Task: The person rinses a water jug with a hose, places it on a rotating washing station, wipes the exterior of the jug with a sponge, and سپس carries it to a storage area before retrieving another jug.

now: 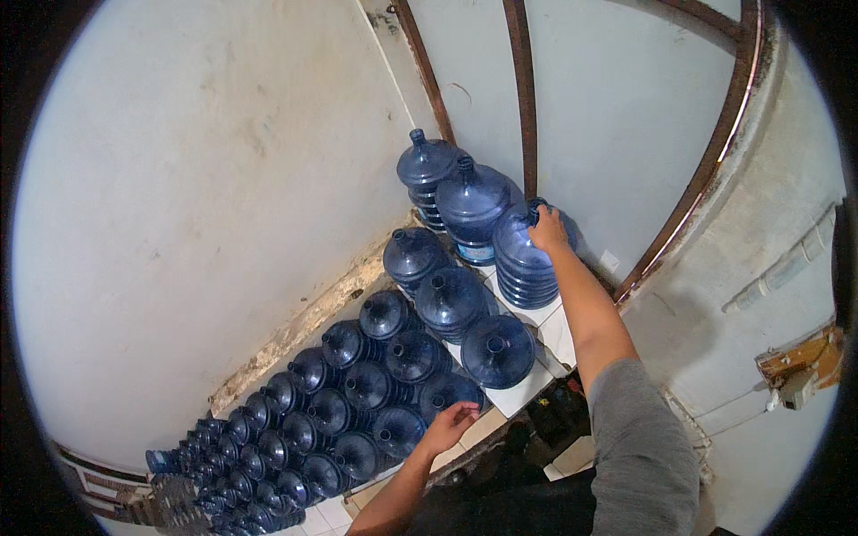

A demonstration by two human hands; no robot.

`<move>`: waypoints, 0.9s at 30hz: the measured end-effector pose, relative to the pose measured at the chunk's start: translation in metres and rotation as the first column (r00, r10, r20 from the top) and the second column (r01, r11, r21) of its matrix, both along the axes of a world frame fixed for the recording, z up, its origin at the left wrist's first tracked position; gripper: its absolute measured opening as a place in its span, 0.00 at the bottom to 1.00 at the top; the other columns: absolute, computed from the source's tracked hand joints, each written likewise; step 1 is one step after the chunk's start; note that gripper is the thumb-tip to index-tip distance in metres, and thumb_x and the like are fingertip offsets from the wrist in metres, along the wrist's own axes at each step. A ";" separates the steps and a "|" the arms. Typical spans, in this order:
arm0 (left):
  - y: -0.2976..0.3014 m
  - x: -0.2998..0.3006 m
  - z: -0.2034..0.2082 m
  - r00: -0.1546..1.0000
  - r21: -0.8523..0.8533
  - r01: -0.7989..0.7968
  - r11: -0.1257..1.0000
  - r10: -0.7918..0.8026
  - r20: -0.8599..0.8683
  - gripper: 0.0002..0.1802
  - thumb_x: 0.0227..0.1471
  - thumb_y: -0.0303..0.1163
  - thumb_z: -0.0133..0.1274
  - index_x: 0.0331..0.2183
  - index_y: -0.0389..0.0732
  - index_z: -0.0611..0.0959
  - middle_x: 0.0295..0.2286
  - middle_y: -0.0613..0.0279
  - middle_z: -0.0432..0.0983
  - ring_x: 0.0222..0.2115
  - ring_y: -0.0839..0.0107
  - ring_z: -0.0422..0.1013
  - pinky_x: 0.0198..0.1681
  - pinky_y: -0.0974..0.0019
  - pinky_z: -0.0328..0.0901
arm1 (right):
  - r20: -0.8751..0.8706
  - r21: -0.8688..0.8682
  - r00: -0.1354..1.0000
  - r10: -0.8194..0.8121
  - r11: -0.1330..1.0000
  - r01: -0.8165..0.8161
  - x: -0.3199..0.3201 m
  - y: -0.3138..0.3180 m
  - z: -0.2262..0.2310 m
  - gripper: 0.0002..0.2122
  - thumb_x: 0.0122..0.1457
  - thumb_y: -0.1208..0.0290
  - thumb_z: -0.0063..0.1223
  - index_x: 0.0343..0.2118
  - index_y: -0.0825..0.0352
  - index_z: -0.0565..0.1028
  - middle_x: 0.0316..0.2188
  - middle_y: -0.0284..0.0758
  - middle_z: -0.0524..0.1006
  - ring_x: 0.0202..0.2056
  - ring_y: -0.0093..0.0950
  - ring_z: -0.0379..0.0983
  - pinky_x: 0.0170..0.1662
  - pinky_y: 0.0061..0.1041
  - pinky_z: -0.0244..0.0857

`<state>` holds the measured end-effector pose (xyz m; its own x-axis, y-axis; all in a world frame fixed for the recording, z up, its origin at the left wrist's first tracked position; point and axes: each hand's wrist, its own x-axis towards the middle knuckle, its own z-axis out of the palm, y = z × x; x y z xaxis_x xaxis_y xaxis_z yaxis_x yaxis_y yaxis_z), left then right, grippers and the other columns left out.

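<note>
My right hand (549,230) is closed around the neck of a blue ribbed water jug (525,272). That jug stands upright at the right end of the back row on a white tiled ledge. Beside it are a larger blue jug (473,207) and another jug (426,168) in the corner. My left hand (450,427) holds nothing, its fingers loosely bent and apart. It hovers by the shoulder of a blue jug (444,389) at the near edge of the rows; whether it touches that jug I cannot tell.
Several blue jugs (332,409) stand in tight rows running to the lower left. A stained wall (197,205) borders them. Behind the ledge is a pale panel with dark bars (521,98). Dark items (559,411) lie below the ledge. An orange-brown fixture (800,362) hangs at right.
</note>
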<state>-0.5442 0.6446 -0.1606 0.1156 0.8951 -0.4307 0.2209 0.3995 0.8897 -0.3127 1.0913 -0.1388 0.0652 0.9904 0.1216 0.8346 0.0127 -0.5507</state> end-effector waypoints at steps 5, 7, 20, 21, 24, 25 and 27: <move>0.015 0.008 -0.005 1.000 0.084 -0.006 0.996 0.005 0.011 0.17 0.64 0.34 0.56 0.52 0.37 0.79 0.41 0.63 0.81 0.43 0.74 0.75 0.51 0.67 0.68 | -0.167 0.363 0.986 -0.014 0.929 0.075 -0.002 -0.042 -0.037 0.16 0.59 0.67 0.63 0.44 0.70 0.71 0.39 0.53 0.75 0.42 0.58 0.74 0.45 0.51 0.69; 0.018 0.008 -0.007 0.997 0.106 -0.024 0.994 0.017 0.071 0.16 0.64 0.32 0.56 0.52 0.37 0.80 0.40 0.64 0.81 0.42 0.75 0.75 0.50 0.68 0.68 | -0.207 0.421 0.977 0.056 0.906 0.038 0.010 -0.079 -0.038 0.14 0.58 0.70 0.63 0.41 0.70 0.71 0.37 0.53 0.76 0.41 0.56 0.74 0.44 0.51 0.68; 0.063 0.064 0.020 0.926 0.101 -0.097 0.990 0.052 0.374 0.44 0.62 0.61 0.51 0.69 0.53 0.56 0.67 0.58 0.53 0.63 0.57 0.58 0.51 0.48 0.66 | -0.290 0.651 0.957 -0.024 0.728 0.216 0.065 -0.422 0.121 0.10 0.54 0.75 0.69 0.33 0.72 0.76 0.49 0.58 0.78 0.47 0.53 0.79 0.45 0.40 0.75; 0.062 0.069 0.018 0.899 0.038 -0.122 0.992 0.094 0.427 0.45 0.60 0.65 0.50 0.69 0.56 0.55 0.68 0.59 0.51 0.63 0.56 0.57 0.50 0.45 0.65 | -0.288 0.657 0.956 -0.059 0.714 0.242 0.064 -0.454 0.131 0.11 0.54 0.75 0.69 0.34 0.73 0.76 0.50 0.57 0.78 0.46 0.51 0.80 0.45 0.40 0.76; 0.047 0.090 -0.005 0.869 -0.156 -0.074 0.985 0.141 0.474 0.50 0.54 0.75 0.46 0.69 0.62 0.53 0.68 0.62 0.48 0.64 0.53 0.55 0.47 0.41 0.64 | -0.409 0.608 0.890 -0.203 0.666 0.432 0.062 -0.562 0.144 0.11 0.54 0.76 0.70 0.34 0.74 0.76 0.49 0.54 0.79 0.44 0.43 0.83 0.44 0.37 0.77; 0.041 0.091 -0.021 0.885 -0.157 0.005 0.988 0.069 0.460 0.52 0.53 0.77 0.45 0.69 0.63 0.53 0.68 0.62 0.48 0.65 0.51 0.54 0.46 0.40 0.64 | -0.539 0.559 0.813 -0.220 0.629 0.540 0.057 -0.594 0.143 0.11 0.53 0.77 0.70 0.33 0.74 0.77 0.47 0.53 0.80 0.43 0.40 0.83 0.43 0.36 0.77; 0.018 0.098 -0.046 0.817 -0.170 0.210 0.963 -0.078 0.571 0.53 0.53 0.77 0.45 0.69 0.55 0.56 0.67 0.59 0.53 0.67 0.53 0.52 0.54 0.39 0.62 | -0.664 0.513 0.693 -0.283 0.502 0.696 0.049 -0.659 0.130 0.11 0.52 0.76 0.73 0.32 0.72 0.77 0.36 0.41 0.82 0.37 0.24 0.82 0.34 0.27 0.76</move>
